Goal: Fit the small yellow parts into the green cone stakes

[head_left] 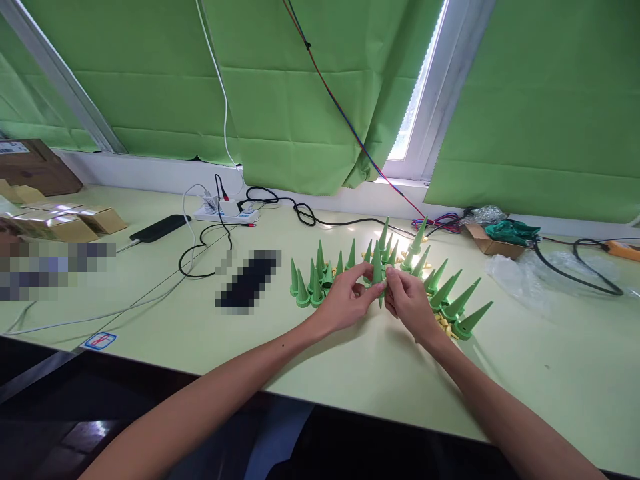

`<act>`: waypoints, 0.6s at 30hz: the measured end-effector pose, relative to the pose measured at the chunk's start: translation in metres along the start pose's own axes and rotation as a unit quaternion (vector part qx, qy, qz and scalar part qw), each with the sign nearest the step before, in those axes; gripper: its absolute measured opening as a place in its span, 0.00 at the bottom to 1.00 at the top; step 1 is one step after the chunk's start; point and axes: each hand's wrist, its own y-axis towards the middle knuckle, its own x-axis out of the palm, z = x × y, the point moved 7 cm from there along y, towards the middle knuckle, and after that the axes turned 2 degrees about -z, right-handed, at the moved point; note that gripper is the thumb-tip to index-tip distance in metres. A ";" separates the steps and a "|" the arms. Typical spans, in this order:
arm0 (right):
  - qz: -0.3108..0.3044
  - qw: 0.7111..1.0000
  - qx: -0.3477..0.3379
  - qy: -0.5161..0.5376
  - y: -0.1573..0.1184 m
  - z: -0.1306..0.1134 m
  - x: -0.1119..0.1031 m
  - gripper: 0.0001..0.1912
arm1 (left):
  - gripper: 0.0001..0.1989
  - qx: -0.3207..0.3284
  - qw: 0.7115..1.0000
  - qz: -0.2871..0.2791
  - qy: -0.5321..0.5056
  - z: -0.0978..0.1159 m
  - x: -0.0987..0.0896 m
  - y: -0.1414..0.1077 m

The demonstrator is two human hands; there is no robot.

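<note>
My left hand [347,297] pinches a green plastic cone spike [378,267] between thumb and fingers, its tip pointing up. From the other side my right hand [411,299] is closed, fingertips against the lower part of that spike; whether a small piece sits between them is hidden. Behind and left of my hands stand several similar green cones [303,292], mostly upright. On the right more cones [463,300] lean over, with small yellowish pieces [444,325] scattered among their bases.
A power strip [227,213] with tangled cables lies at the back. Left are a black flat device [161,228], a blurred dark object [249,281] and golden boxes [70,223]. Back right hold a small cardboard box [493,243] and clear plastic bags [523,277]. The table's front edge is near my forearms.
</note>
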 end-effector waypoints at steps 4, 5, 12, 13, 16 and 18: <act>-0.003 1.000 0.001 -0.009 0.000 0.000 0.000 0.27 | 0.13 0.017 1.000 0.007 0.017 -0.001 -0.001 0.001; -0.003 1.000 0.001 -0.011 0.000 0.000 0.000 0.27 | 0.13 0.022 1.000 0.006 0.019 0.000 -0.001 0.001; 0.002 1.000 0.001 -0.014 0.000 0.000 0.000 0.29 | 0.10 0.055 0.998 -0.016 0.034 0.006 0.000 0.001; 0.001 1.000 0.002 -0.014 0.000 0.000 0.000 0.29 | 0.09 0.062 0.997 -0.017 0.040 0.007 0.001 0.001; -0.006 1.000 0.009 -0.020 0.000 0.003 0.000 0.28 | 0.07 0.092 0.993 -0.016 0.066 0.010 0.001 -0.001; -0.007 1.000 0.011 -0.026 0.000 0.004 0.000 0.28 | 0.05 0.113 0.990 -0.023 0.087 0.013 0.003 -0.002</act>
